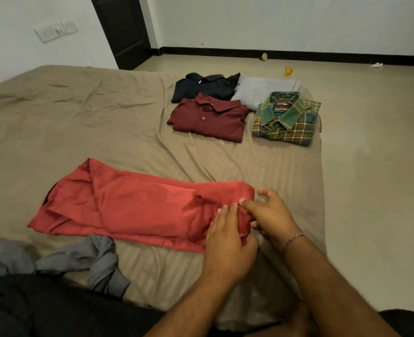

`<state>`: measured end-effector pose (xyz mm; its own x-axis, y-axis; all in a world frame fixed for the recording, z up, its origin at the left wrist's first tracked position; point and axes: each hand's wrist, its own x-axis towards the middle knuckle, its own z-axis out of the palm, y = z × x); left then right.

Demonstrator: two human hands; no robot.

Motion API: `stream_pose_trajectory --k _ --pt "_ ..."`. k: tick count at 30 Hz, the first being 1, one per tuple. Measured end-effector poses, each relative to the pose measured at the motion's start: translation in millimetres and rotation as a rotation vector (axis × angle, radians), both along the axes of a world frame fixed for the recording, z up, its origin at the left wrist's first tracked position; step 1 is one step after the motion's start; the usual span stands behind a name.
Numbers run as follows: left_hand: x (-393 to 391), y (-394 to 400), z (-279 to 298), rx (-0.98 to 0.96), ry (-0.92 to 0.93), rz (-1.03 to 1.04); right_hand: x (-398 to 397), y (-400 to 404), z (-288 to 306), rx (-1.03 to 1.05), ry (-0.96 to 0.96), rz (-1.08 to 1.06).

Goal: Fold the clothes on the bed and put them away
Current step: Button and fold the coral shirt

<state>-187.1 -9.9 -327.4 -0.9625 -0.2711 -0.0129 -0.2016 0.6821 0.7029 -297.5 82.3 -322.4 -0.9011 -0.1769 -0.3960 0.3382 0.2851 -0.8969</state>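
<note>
While both hands pinch one red shirt, four folded garments lie beyond; one grey heap nearby.

Collar labels inside the green plaid shirt, print too blurred to read.

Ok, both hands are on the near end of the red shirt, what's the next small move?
Probably lift that end and fold it toward the far end: the red shirt lies narrowed lengthwise, and both the left hand and right hand grip its near edge.
</note>
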Motion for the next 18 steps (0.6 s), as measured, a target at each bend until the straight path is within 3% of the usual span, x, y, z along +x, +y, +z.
stream_pose_trajectory --k 3,7,9,11,15,16,18 --pt "-14.7 -6.0 4.9 0.044 -0.095 0.091 0.6 -2.7 -1.1 -0.291 -0.145 -0.065" --pt "-27.1 -23.0 10.7 -0.043 -0.084 0.171 9.5 -4.4 3.9 -0.43 -0.187 -0.012" --pt "-30.6 -31.4 12.0 0.011 -0.035 0.228 14.3 -4.9 9.4 -0.462 -0.24 0.028" --pt "-33.6 -32.1 19.5 0.245 -0.024 0.28 15.1 -9.4 9.9 -0.472 -0.221 -0.058" --pt "-38.8 -14.8 35.1 1.019 0.025 0.245 11.8 -9.6 13.7 -0.543 -0.004 -0.323" --pt "-38.5 -12.7 36.0 1.093 0.031 0.238 10.4 -6.0 14.3 -0.512 0.046 -0.341" --pt "-36.3 -17.7 30.1 1.061 0.067 0.236 6.9 -1.7 11.4 -0.442 0.084 -0.306"
